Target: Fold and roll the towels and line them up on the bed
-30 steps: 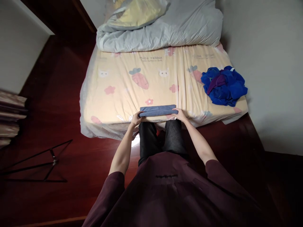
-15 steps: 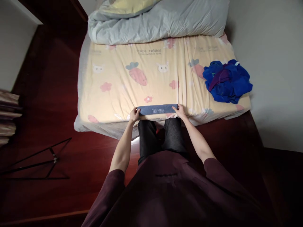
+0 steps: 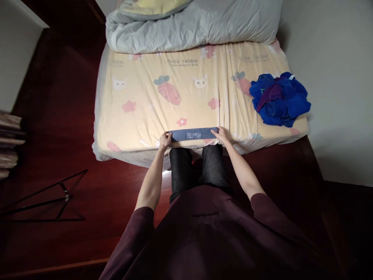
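Note:
A long, narrow dark-blue strip (image 3: pixel 194 134) with white lettering, which reads mirrored and upside down or reversed, lies level at the near edge of the bed (image 3: pixel 140 116). My left hand (image 3: pixel 165 140) pinches its left end between thumb and fingers. At the right end, my right hand (image 3: pixel 219 135) grips it the same way, thumb on top. The strip is stretched straight between both hands, just above my knees. Whether it rests on the sheet or hangs slightly over it, I cannot tell.
A crumpled blue and purple cloth pile (image 3: pixel 279 99) sits on the bed's right side. Across the far end lies a grey quilt (image 3: pixel 192 29). Black tripod legs (image 3: pixel 65 194) stand on the floor at left, near a curtain (image 3: pixel 10 144). A wall borders the right.
Both hands keep their hold on the strip, and its lettering shows more clearly. The view has shifted very slightly; otherwise little differs.

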### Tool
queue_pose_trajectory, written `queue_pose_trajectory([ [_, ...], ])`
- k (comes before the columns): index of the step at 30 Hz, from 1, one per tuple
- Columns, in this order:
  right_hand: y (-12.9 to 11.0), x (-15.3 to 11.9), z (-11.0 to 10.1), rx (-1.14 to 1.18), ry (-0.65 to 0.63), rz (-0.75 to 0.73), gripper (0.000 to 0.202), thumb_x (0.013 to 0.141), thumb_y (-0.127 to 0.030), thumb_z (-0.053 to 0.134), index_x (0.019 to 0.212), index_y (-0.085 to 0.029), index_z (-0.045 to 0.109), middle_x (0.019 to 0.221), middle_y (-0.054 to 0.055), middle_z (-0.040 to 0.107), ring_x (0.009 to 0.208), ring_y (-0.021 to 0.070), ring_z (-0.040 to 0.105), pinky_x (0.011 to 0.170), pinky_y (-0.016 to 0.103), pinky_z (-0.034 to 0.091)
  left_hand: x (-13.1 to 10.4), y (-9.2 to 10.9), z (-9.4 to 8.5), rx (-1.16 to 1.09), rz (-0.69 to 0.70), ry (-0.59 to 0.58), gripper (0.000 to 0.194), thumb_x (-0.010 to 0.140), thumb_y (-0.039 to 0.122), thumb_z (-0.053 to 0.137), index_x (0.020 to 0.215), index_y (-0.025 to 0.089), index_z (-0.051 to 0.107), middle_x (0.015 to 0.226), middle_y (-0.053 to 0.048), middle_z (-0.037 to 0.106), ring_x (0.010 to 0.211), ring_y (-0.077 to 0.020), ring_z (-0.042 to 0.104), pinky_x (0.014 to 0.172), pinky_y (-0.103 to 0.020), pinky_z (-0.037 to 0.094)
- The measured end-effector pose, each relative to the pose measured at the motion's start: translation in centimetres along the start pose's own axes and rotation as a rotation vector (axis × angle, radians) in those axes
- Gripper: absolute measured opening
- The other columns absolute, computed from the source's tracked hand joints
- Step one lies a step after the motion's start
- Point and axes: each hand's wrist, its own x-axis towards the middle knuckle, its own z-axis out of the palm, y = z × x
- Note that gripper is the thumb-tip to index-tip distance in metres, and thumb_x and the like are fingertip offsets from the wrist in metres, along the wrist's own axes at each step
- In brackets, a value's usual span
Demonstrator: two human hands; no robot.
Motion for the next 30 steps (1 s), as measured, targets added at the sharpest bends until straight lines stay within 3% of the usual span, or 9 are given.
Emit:
queue_pose_trajectory([
  [4,-1.5,0.3,-0.9,-0.119,-0.014,0.125,0.042,0.095,-0.039,0.071,0.129,-0.014,0.069,0.128,0.018,0.071,0.119,0.0322,0.067,0.106,0.047,0.056,0.2,0.8,-0.2,0.009,-0.018,0.017,0.038,0.095,0.037,0.063,0.125,0.015,0.067,0.1,-0.014,0.078,0.103,-0.029,0.073,0.096,-0.039,0.054],
  [7,-3.6,-0.4,-1.1,-0.248,0.06,-0.057,0.046,0.1,-0.026,0.06,0.145,-0.014,0.061,0.148,0.02,0.06,0.138,0.0359,0.055,0.119,0.055,0.046,-1.6,2.0,-0.4,0.105,0.089,0.17,0.046,0.097,0.032,0.058,0.139,0.013,0.061,0.126,-0.021,0.072,0.123,-0.0324,0.067,0.109,-0.045,0.051],
  [9,-5.2,-1.2,-0.8,-0.293,0.058,-0.215,0.047,0.105,-0.023,0.048,0.15,-0.016,0.059,0.157,0.018,0.053,0.146,0.035,0.048,0.124,0.057,0.039,-3.6,3.1,-0.3,0.212,0.237,0.254,0.051,0.101,0.027,0.049,0.15,0.014,0.054,0.15,-0.024,0.058,0.144,-0.035,0.054,0.121,-0.051,0.042],
  [13,-7.5,-2.4,1.1,-0.293,-0.035,-0.409,0.051,0.111,-0.034,0.039,0.156,-0.018,0.057,0.169,0.014,0.044,0.157,0.0329,0.036,0.133,0.058,0.025,-7.5,5.2,0.8,0.391,0.572,0.033,0.061,0.102,0.022,0.045,0.163,0.022,0.045,0.174,-0.015,0.036,0.164,-0.0337,0.027,0.132,-0.057,0.026],
  [16,-7.4,-2.7,2.8,-0.309,-0.088,-0.414,0.056,0.111,-0.04,0.039,0.16,-0.015,0.052,0.169,0.015,0.044,0.16,0.0316,0.033,0.136,0.057,0.019,-8.4,6.0,2.1,0.452,0.651,-0.107,0.065,0.101,0.025,0.046,0.166,0.022,0.043,0.177,-0.012,0.031,0.167,-0.0323,0.022,0.134,-0.057,0.022],
  [20,-6.5,-2.5,3.8,-0.336,-0.095,-0.391,0.058,0.111,-0.04,0.038,0.164,-0.017,0.047,0.17,0.013,0.044,0.16,0.0301,0.033,0.137,0.057,0.018,-8.8,5.6,3.2,0.461,0.557,-0.125,0.069,0.099,0.023,0.047,0.167,0.016,0.04,0.176,-0.016,0.032,0.166,-0.0344,0.025,0.135,-0.057,0.021],
  [23,-6.2,-2.3,4.0,-0.351,-0.1,-0.395,0.059,0.112,-0.042,0.037,0.164,-0.016,0.047,0.17,0.013,0.044,0.161,0.0302,0.033,0.137,0.055,0.018,-10.2,4.5,3.8,0.337,0.453,-0.037,0.064,0.1,0.027,0.05,0.163,0.014,0.046,0.17,-0.019,0.041,0.163,-0.0357,0.031,0.134,-0.055,0.027],
  [27,-6.2,-2.3,4.3,-0.348,-0.103,-0.388,0.059,0.111,-0.04,0.039,0.165,-0.016,0.045,0.171,0.012,0.042,0.163,0.0301,0.029,0.137,0.057,0.016,-11.8,3.3,5.7,-0.096,0.167,-0.059,0.048,0.103,0.037,0.055,0.146,0.016,0.06,0.148,-0.02,0.063,0.137,-0.0323,0.064,0.12,-0.048,0.05],
  [30,-6.2,-2.3,4.5,-0.34,-0.107,-0.374,0.06,0.111,-0.04,0.038,0.166,-0.016,0.044,0.173,0.013,0.039,0.164,0.0313,0.028,0.137,0.059,0.015,-10.7,3.5,7.5,-0.546,-0.109,-0.154,0.038,0.105,0.034,0.054,0.137,0.016,0.061,0.132,-0.017,0.072,0.123,-0.0253,0.073,0.112,-0.043,0.057],
])
